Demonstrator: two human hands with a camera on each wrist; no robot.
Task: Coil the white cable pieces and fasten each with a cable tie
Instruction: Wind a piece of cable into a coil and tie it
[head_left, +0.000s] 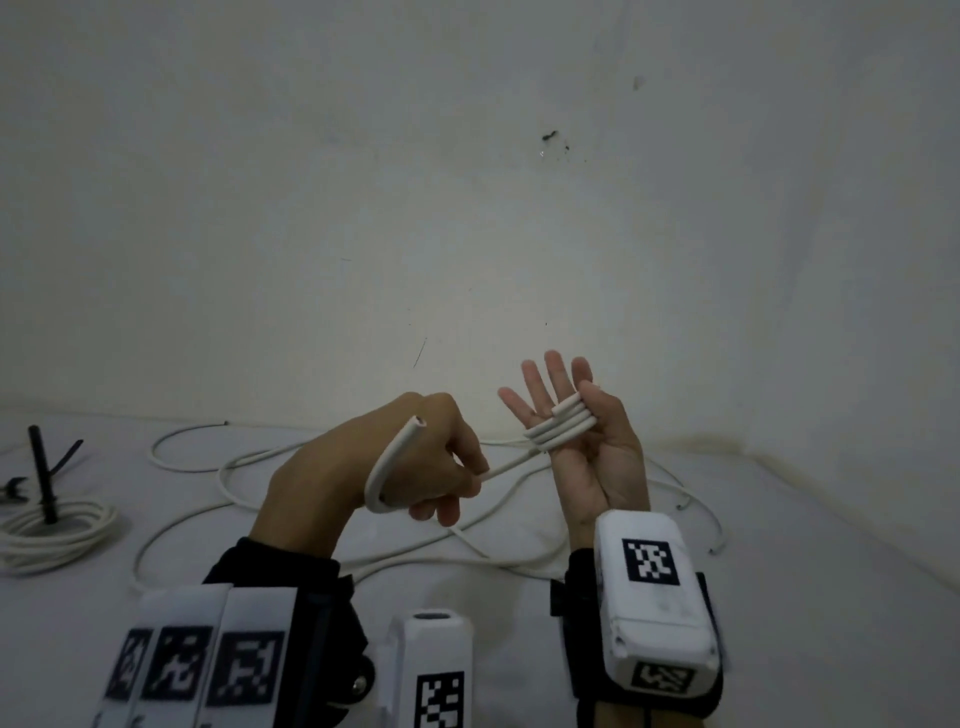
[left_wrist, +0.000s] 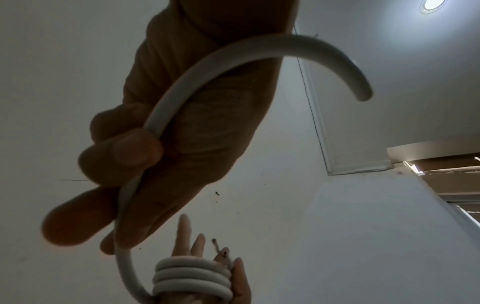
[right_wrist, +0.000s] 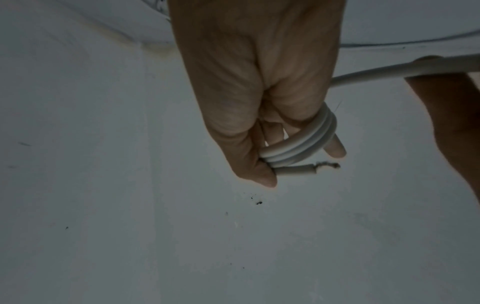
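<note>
A loose white cable (head_left: 332, 540) sprawls over the pale surface (head_left: 779, 545) below both raised hands, with a finished coil (head_left: 52, 525) well off to the left. The left hand (head_left: 395, 457) curls round the cable being wound (head_left: 387, 467), feeding it across to the right hand (head_left: 582, 441), fingers straight, turns wrapped round them, thumb pinning the frayed end (right_wrist: 306, 169)

1. A pale, whitish bench (head_left: 779, 545) meets a wall at its far edge.
2. Loose white cable (head_left: 182, 525) sprawls in loops across its middle.
3. At the left lies a coiled white cable (head_left: 52, 535) with a black cable tie (head_left: 41, 478) standing up from it.
</note>
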